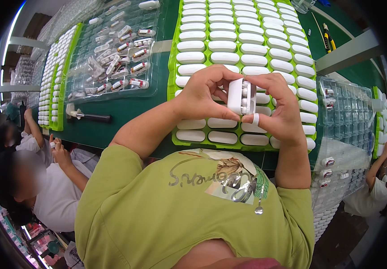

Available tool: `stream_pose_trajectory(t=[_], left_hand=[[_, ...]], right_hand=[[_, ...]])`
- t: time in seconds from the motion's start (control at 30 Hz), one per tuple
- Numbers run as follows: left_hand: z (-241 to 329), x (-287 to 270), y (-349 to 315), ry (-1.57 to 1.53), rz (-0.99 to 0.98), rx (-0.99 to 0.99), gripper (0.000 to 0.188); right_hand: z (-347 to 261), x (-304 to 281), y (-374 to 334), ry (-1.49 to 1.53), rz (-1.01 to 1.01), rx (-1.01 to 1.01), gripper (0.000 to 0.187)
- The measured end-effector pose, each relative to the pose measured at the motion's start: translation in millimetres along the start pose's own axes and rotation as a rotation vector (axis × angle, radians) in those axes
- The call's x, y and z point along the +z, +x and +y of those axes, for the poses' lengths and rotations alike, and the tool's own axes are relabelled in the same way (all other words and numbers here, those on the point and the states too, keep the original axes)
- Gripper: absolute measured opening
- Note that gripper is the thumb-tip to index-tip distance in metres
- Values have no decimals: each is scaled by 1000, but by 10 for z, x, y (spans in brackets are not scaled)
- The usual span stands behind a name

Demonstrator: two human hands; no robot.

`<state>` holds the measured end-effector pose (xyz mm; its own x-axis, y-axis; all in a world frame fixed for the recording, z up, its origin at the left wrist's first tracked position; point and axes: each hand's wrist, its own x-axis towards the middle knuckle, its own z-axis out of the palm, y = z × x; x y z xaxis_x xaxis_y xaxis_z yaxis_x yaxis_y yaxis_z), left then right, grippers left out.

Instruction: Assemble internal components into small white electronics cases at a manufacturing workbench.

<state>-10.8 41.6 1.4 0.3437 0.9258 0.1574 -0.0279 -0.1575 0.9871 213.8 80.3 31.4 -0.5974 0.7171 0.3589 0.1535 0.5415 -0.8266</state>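
Both hands hold a white earbud charging case over the green tray. Its lid stands open, and small white parts show inside. My left hand pinches the case's left side between thumb and fingers. From the other side, my right hand grips it with thumb and fingers; a white band wraps the right thumb. Beneath my hands lies the bright green tray, filled with rows of closed white oval cases. Parts of the lower rows are hidden behind my hands.
At left, a clear blister tray carries many small loose parts; a hammer lies below it. Another clear tray sits at right, near a grey post. Black-and-yellow pliers lie at the back right. Other people work on both sides.
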Motion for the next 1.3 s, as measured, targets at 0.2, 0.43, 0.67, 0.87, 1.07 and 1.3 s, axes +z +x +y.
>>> stream_pose_trajectory(t=[0.2,0.43,0.67,0.87,1.07,1.3], left_hand=[[38,21,8,-21,0,-27,74],[98,37,9,191,13,26,71],[30,15,27,-8,-28,-24,73],[-1,24,32,-83,-41,-63,72],[-26,21,31,-138,-41,-70,75],[-15,-6,32,-182,-20,-63,75]], right_hand=[[1,-12,-8,42,-16,80,64],[66,-23,-12,-98,-34,-42,67],[-8,-4,21,-163,76,-170,58],[26,2,-8,-82,52,-86,60],[5,0,-8,-202,99,-181,60],[24,-60,-19,-41,136,-41,59]])
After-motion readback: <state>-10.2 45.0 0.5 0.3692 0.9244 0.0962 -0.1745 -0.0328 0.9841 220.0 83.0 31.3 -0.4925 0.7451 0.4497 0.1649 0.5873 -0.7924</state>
